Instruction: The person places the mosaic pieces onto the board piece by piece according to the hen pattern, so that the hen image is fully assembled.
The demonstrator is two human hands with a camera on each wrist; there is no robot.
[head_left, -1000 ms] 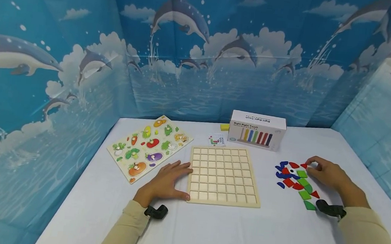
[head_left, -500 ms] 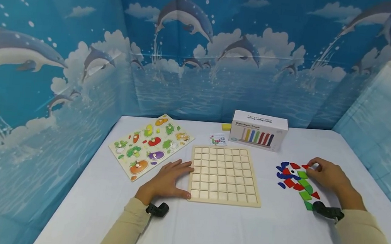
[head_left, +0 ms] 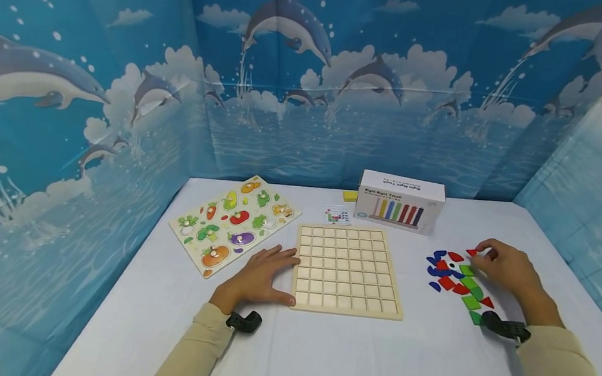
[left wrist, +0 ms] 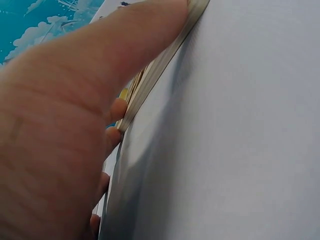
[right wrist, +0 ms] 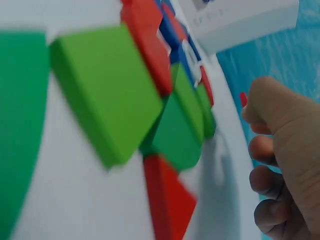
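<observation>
My left hand (head_left: 258, 277) rests by the left edge of a wooden grid board (head_left: 347, 270), thumb and fingertips touching its side. In the left wrist view the thumb (left wrist: 135, 37) lies along the board's edge (left wrist: 160, 65). My right hand (head_left: 509, 269) pinches a small red triangle block (head_left: 471, 252) between thumb and index finger, above the far right of the block pile. Only the red tip of the block (right wrist: 243, 99) shows in the right wrist view. Below it lie green blocks (head_left: 470, 302), red blocks (head_left: 446, 282) and blue blocks (head_left: 434, 287) in a loose group.
A vegetable knob puzzle (head_left: 236, 224) lies to the left of the board. Behind the board are a small pattern card (head_left: 337, 215), a yellow block (head_left: 350, 196) and a white toy box (head_left: 400, 203). Dolphin-print cloth (head_left: 305, 134) surrounds the table (head_left: 318, 357).
My right hand has lifted the red triangle block from the pile, slightly up and away from it. The left hand keeps its place at the board. The head view has shifted slightly.
</observation>
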